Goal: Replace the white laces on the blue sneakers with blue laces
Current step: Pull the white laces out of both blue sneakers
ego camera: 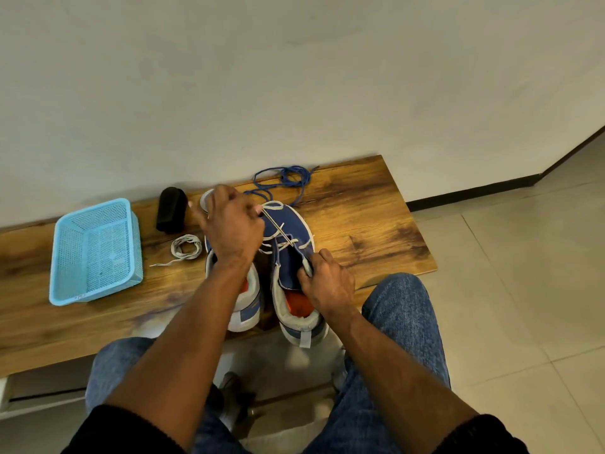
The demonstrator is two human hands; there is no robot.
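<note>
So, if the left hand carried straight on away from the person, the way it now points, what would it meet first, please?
Probably the tangled blue laces on the wooden bench, then the white wall; the left hand pinches the white lace, and depth is unclear.

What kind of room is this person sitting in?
Probably a home entryway or hallway, though that is a guess. A low wooden bench stands against a plain white wall, over a pale tiled floor with a dark skirting board.

left sneaker (244, 309) mostly hidden under left hand (233, 231), bench (360, 204) cut off at left edge
</note>
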